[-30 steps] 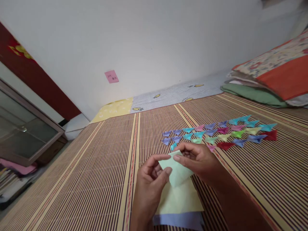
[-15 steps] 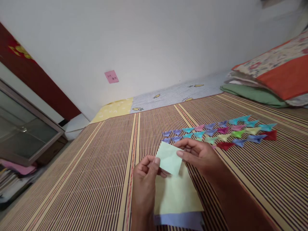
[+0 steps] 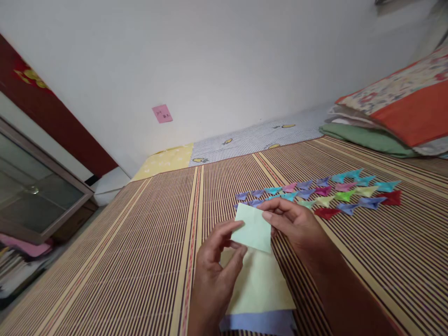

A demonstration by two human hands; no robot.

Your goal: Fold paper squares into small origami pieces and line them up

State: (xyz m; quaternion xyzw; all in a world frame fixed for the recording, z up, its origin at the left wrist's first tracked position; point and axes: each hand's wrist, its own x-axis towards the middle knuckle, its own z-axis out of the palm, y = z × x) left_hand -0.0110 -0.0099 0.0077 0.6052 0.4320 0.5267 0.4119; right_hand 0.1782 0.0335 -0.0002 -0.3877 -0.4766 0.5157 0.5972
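A pale green square of paper (image 3: 252, 229) is held up in the middle of the view. My right hand (image 3: 294, 221) pinches its upper right edge between thumb and fingers. Beside the sheet's lower left corner is my left hand (image 3: 219, 266), its thumb and index finger spread apart. The left index fingertip lies over the paper's left edge; whether it presses there I cannot tell. Beneath both hands a larger pale yellow sheet (image 3: 264, 284) lies on a blue-violet sheet (image 3: 259, 322).
Rows of small folded paper shapes (image 3: 324, 190) in several colours lie beyond my right hand on the striped mat (image 3: 140, 252). Folded bedding (image 3: 413, 112) is piled at the right. A pink note (image 3: 162, 113) sticks to the wall, and a glass-fronted cabinet (image 3: 38, 186) stands left.
My left thumb has come off the green paper and moved down, opening the left hand. The paper has shifted slightly right in my right hand's pinch.
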